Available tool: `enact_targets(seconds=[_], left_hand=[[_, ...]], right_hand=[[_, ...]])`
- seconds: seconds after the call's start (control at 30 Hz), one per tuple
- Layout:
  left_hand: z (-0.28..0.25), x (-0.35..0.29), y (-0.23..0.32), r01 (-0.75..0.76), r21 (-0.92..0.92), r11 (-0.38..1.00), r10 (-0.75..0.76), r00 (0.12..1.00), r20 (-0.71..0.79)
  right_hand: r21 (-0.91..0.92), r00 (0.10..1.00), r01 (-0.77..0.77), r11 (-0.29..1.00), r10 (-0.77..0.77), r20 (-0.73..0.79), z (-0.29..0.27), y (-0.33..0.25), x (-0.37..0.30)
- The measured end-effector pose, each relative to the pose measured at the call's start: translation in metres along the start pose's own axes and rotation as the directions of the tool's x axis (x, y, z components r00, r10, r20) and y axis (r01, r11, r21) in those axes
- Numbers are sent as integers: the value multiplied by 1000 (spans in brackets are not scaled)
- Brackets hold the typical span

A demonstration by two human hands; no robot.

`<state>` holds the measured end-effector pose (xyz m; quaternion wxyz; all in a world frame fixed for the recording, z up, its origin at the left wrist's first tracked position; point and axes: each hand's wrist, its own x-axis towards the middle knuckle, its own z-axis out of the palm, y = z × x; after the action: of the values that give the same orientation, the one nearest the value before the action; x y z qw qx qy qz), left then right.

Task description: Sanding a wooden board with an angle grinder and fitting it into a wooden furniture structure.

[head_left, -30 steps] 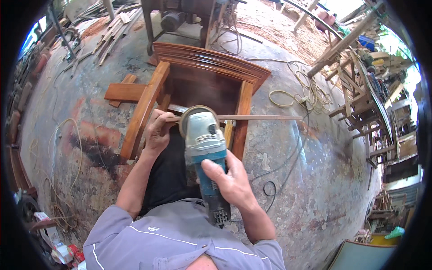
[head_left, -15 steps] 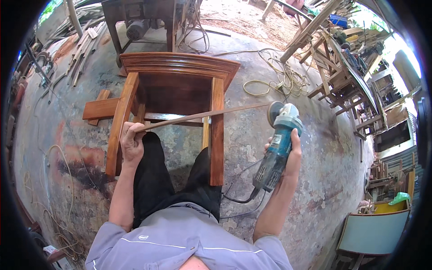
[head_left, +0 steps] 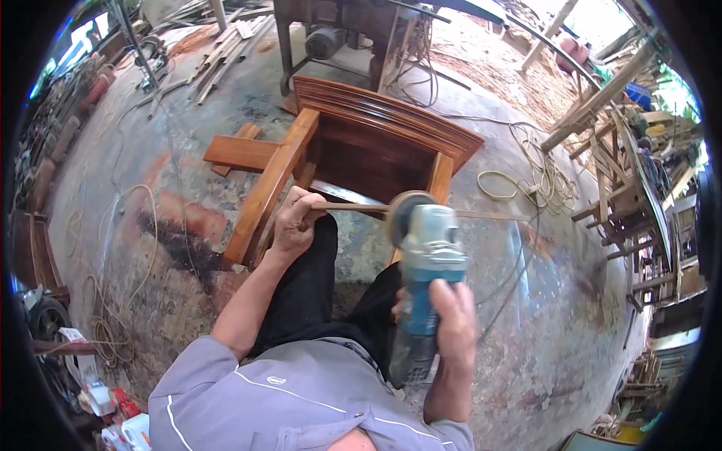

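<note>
My left hand [head_left: 293, 225] is closed around one end of a thin wooden strip [head_left: 350, 207]. The strip runs sideways across an upturned piece of varnished wooden furniture [head_left: 376, 105] and reaches out past its right leg. In my right hand [head_left: 455, 316] is a teal and grey angle grinder [head_left: 435, 259], blurred by motion. Its round disc [head_left: 402, 218] sits at the strip's middle; whether it touches or only overlaps it, I cannot tell. The furniture's leg [head_left: 274, 188] stands just beyond my left hand.
Two crossed boards [head_left: 244, 152] lie left of the furniture. A coiled cord [head_left: 553, 177] rests on the stained concrete floor to the right. Behind stands a machine with a motor [head_left: 325, 43]. Wooden racks [head_left: 624, 203] line the right side, and loose timber [head_left: 233, 56] lies far left.
The grinder has moved left along the strip, from its far right end to its middle, nearer my left hand. My left hand keeps its hold, and the whole view has turned leftward.
</note>
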<state>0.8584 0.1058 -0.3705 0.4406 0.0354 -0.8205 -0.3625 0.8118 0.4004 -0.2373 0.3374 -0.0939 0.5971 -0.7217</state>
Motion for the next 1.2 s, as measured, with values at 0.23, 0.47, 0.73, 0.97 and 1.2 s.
enact_targets(seconds=[0.23, 0.47, 0.73, 0.97, 1.2], left_hand=[[-6, -9, -4, 69, -61, 996, -69, 998, 13], [-3, -5, -3, 19, 34, 999, -20, 1000, 16], [-2, -5, -8, 49, 39, 998, -48, 999, -8], [-1, -8, -13, 42, -7, 999, -42, 999, 2], [1, -6, -13, 34, -22, 999, -34, 999, 4]], right_hand=[[-423, 973, 27, 906, 73, 218, 67, 18, 21], [-375, 990, 80, 923, -30, 137, 34, 22, 16], [-45, 996, -5, 999, 1, -85, -30, -4, 2], [69, 931, 121, 990, -89, -355, -85, -19, 8], [136, 886, 166, 977, -88, -455, -117, -28, 19]])
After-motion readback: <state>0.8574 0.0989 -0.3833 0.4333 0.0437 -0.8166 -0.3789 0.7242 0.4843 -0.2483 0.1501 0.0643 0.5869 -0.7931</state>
